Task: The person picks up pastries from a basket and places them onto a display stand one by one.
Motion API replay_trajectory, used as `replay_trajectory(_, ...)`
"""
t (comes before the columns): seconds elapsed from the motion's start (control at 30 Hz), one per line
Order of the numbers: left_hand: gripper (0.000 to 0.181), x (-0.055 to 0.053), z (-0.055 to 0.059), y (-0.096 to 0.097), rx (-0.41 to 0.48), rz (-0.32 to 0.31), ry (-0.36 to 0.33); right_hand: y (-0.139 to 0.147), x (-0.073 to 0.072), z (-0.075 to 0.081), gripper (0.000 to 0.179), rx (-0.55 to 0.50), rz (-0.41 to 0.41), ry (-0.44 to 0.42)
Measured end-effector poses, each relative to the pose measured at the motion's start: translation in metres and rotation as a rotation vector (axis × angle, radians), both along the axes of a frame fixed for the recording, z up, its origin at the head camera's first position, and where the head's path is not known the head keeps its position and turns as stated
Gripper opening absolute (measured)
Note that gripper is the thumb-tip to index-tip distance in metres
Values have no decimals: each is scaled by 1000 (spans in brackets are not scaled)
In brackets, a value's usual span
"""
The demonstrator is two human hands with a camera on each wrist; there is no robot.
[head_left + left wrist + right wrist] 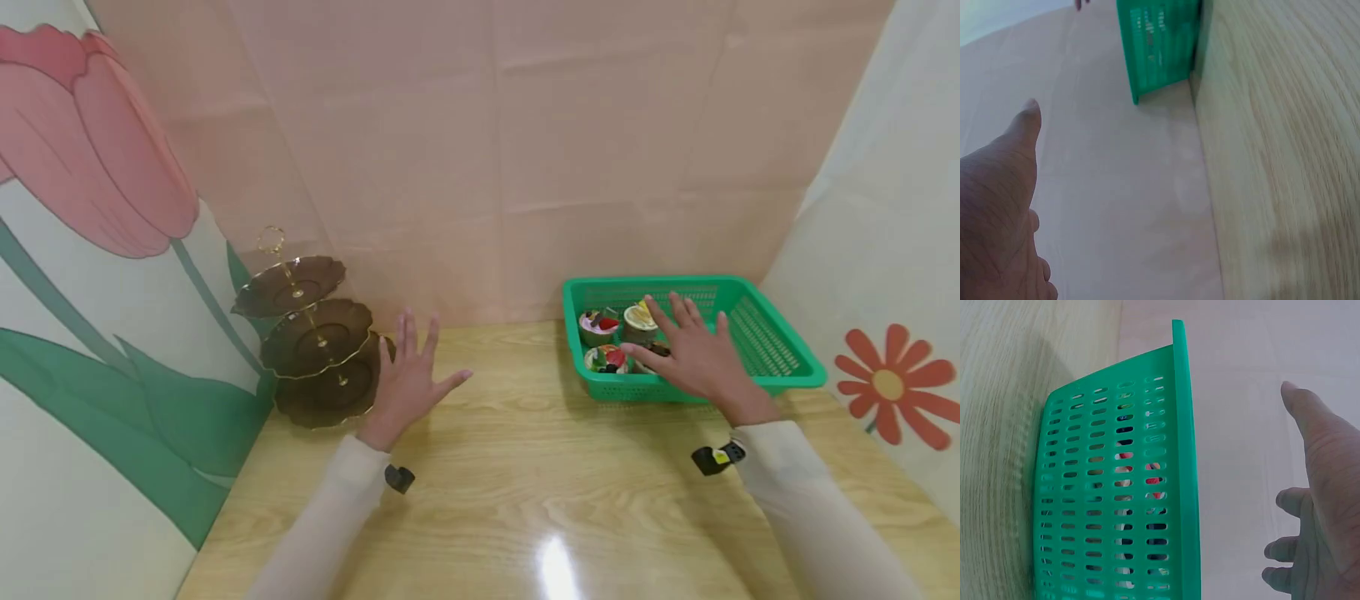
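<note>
My left hand [407, 379] hovers over the table with fingers spread, just right of a three-tier brown cake stand [322, 333] with gold edges and a gold ring on top. Nothing is in that hand. Above the front rim of a green plastic basket [787, 379], my right hand [701, 357] is held with fingers stretched apart, holding nothing. Several decorated cupcakes sit in the basket's left part, among them a purple-topped cupcake [598, 327] and a fruit-topped cupcake [606, 359]. The right hand partly hides others. In the right wrist view the hand [1329, 494] stays apart from the basket wall [1110, 487].
A wood-grain table [495, 467] lies under everything. Behind it hangs a creased pink backdrop [480, 167]. Side panels carry a printed tulip [105, 142] on the left and a red flower [888, 385] on the right.
</note>
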State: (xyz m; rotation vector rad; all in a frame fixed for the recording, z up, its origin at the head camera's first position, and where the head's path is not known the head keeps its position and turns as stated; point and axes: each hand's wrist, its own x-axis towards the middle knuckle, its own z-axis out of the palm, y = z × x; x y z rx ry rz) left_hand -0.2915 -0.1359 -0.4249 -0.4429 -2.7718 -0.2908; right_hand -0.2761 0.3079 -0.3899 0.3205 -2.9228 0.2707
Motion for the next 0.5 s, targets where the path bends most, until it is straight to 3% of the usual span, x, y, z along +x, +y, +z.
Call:
replay_trajectory(0.23, 103, 0, -2, 23, 46, -66, -68, 15, 5, -1, 94, -54, -1, -6)
replay_trajectory(0.5, 95, 6, -15, 63, 222, -261, -174, 49, 14, -10, 92, -98, -57, 24)
